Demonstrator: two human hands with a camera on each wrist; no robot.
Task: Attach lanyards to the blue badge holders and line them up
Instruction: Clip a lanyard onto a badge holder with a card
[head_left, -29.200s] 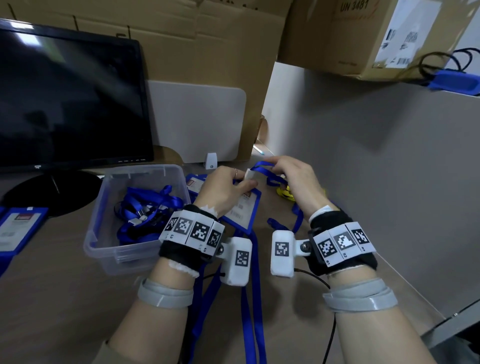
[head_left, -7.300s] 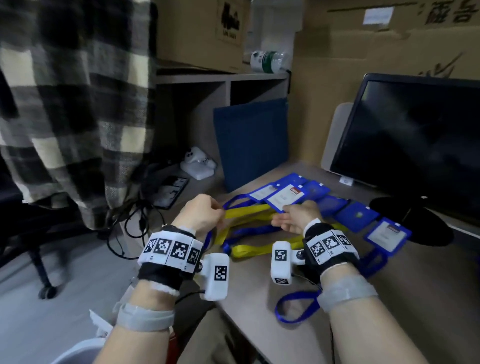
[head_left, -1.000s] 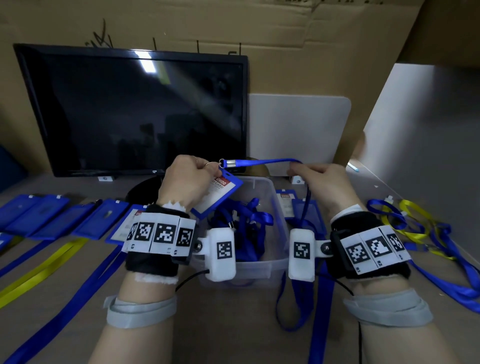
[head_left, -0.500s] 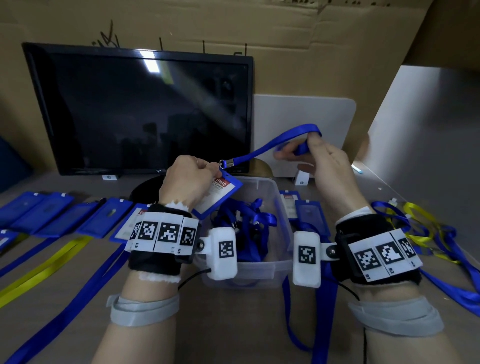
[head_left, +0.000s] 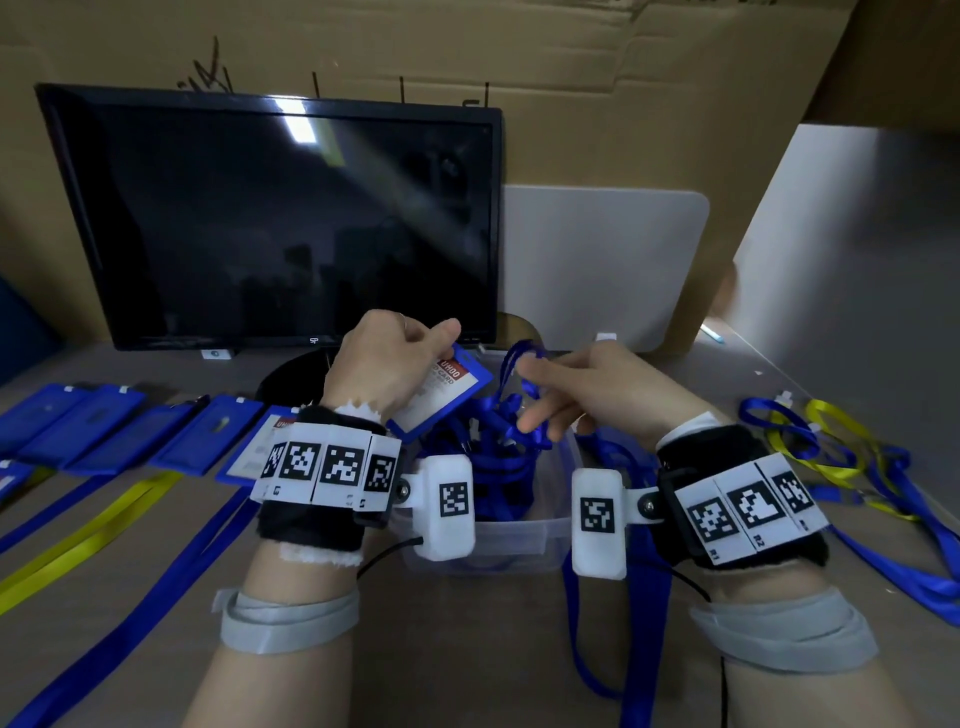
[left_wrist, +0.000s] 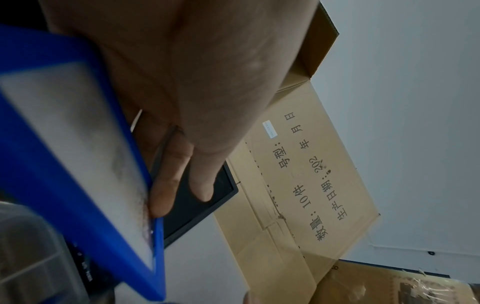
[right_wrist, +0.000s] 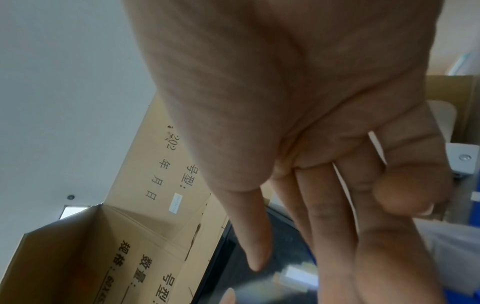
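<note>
A: Above the clear bin (head_left: 524, 535), a blue badge holder (head_left: 441, 395) is pinched by the left hand (head_left: 387, 371).

B: A blue lanyard (head_left: 511, 410) is touched by the right hand (head_left: 597, 395), fingers (head_left: 535, 423) loosely spread. Finished badge holders (head_left: 156, 436) are lined up left on the worktop (head_left: 467, 649).

Blue-framed plastic badge holder (head_left: 441, 395), smooth and glossy, with a white paper card insert bearing a red printed band; pinched between the left hand's (head_left: 387, 371) thumb and fingers. Blue woven cloth lanyard (head_left: 514, 400), flat ribbon with a slight sheen, just beside the right hand's (head_left: 582, 392) fingertips. Clear plastic bin (head_left: 519, 535), translucent and smooth-walled, below both sets of fingers. Black flat monitor (head_left: 291, 218), glossy reflective screen with matt plastic bezel, beyond the fingers. Brown corrugated cardboard (head_left: 467, 47), matt, behind it. Wood-look desk surface (head_left: 467, 649), matt.
</note>
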